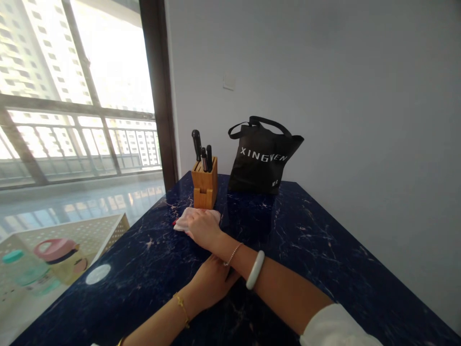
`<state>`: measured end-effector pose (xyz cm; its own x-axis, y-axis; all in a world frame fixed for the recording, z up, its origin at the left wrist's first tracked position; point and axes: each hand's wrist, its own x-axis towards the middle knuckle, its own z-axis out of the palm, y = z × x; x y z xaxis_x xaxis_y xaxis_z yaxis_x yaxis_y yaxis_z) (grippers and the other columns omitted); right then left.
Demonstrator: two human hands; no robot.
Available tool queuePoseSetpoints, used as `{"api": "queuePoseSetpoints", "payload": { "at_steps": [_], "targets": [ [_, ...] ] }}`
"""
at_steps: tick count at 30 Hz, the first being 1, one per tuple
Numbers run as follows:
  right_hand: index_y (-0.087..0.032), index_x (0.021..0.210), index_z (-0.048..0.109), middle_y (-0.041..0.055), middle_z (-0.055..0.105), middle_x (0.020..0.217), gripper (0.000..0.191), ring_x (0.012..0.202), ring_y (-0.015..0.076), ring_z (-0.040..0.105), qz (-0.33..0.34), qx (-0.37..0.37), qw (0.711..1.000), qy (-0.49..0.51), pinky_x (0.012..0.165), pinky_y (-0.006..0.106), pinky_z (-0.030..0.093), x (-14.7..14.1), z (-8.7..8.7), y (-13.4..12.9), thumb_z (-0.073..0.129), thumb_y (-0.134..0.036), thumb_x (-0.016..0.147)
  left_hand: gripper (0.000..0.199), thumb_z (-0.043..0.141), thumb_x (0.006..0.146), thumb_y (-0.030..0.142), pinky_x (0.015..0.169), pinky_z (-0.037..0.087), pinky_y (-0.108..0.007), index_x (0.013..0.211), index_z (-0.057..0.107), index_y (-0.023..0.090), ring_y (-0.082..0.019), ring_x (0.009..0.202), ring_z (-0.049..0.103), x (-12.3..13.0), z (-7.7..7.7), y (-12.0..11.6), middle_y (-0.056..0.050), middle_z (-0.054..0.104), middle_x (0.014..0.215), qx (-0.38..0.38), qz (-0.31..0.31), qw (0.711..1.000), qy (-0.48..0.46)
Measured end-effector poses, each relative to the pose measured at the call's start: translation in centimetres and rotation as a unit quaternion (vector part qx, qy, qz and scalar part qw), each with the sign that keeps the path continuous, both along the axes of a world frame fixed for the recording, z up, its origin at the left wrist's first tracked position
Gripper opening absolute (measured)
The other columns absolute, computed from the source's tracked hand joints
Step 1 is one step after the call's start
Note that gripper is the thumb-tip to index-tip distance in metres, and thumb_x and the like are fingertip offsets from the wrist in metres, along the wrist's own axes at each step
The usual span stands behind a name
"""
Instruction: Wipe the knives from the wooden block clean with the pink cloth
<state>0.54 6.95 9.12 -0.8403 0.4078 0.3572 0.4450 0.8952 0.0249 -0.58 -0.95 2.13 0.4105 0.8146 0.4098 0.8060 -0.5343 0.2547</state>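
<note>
The cloth (183, 220) lies folded on the dark blue marbled table (313, 240), left of the middle and just on the near side of the wooden knife block (203, 180). The right hand (204, 229) presses down on it from above; its fingers curl over the cloth, but their tips are hard to make out, so I cannot tell whether they pinch it. The left hand (215, 280) is nearer, against the underside of the right forearm by the wrist; its fingers are mostly hidden there, and whether they are apart or together I cannot tell.

The left edge of the table is fairly close to the cloth, with the white basket (114, 231) beyond it. The widest stretch of table top runs to the right, as far as the edge along the wall (360, 120). On the far side, the block and the black bag (252, 173) bound the room, with a narrow gap between them.

The basket is cut off at the left, and two bottles in it are partly behind its rim. A small red bit at the cloth's left end is too small to identify. Three handles rise from the block; their blades are hidden. The bag reads "XINGWEN" in white, creased at the W; smaller characters low on its right are unreadable.
</note>
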Motion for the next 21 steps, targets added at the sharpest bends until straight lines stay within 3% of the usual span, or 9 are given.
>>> {"api": "queuePoseSetpoints", "payload": {
  "at_steps": [5, 8, 13, 17, 21],
  "targets": [
    [-0.013, 0.116, 0.045, 0.0097, 0.055, 0.106, 0.036, 0.101, 0.0198, 0.046, -0.08, -0.013, 0.992, 0.096, 0.087, 0.034, 0.037, 8.0, -0.1, -1.3, 0.044, -0.029, 0.083, 0.042, 0.037, 0.085, 0.039, 0.098, 0.033, -0.042, 0.12, 0.044, 0.018, -0.022, 0.117, 0.041, 0.1, 0.7, -0.2, -0.009, 0.049, 0.124, -0.017, 0.007, 1.0, 0.002],
    [-0.012, 0.123, 0.041, 0.0105, 0.05, 0.117, 0.042, 0.111, 0.0195, 0.041, -0.123, -0.063, 0.987, 0.077, 0.096, 0.035, 0.032, 14.7, -1.3, -1.9, 0.042, -0.029, 0.084, 0.051, 0.035, 0.085, 0.042, 0.099, 0.031, -0.041, 0.129, 0.032, 0.016, -0.022, 0.123, 0.032, 0.0, 0.3, -0.1, -0.011, 0.037, 0.133, -0.009, 0.017, 0.999, 0.027],
    [-0.013, 0.133, 0.025, 0.0106, 0.029, 0.136, 0.064, 0.125, 0.0232, 0.024, -0.204, -0.179, 0.963, 0.002, 0.104, 0.04, 0.023, 24.4, -3.3, -3.1, 0.038, -0.05, 0.082, 0.055, 0.034, 0.085, 0.043, 0.1, 0.031, -0.039, 0.134, 0.023, 0.019, -0.021, 0.124, 0.028, -0.1, -0.6, 0.2, -0.009, 0.029, 0.137, 0.0, 0.036, 0.998, 0.061],
    [-0.015, 0.136, 0.016, 0.0088, 0.018, 0.14, 0.072, 0.129, 0.0228, 0.014, -0.224, -0.243, 0.944, -0.019, 0.106, 0.041, 0.015, 28.1, -4.1, -3.8, 0.032, -0.057, 0.08, 0.056, 0.035, 0.085, 0.043, 0.099, 0.032, -0.038, 0.134, 0.023, 0.02, -0.021, 0.123, 0.031, -0.1, -0.8, 0.3, -0.008, 0.03, 0.136, 0.016, 0.045, 0.996, 0.077],
    [-0.016, 0.136, 0.013, 0.0073, 0.014, 0.141, 0.073, 0.129, 0.0215, 0.012, -0.223, -0.266, 0.938, -0.016, 0.107, 0.04, 0.011, 28.9, -4.5, -4.1, 0.031, -0.059, 0.08, 0.056, 0.038, 0.084, 0.043, 0.097, 0.035, -0.037, 0.134, 0.024, 0.021, -0.02, 0.121, 0.035, 0.0, -0.8, 0.3, -0.006, 0.033, 0.135, 0.035, 0.05, 0.995, 0.083]
  ]
}}
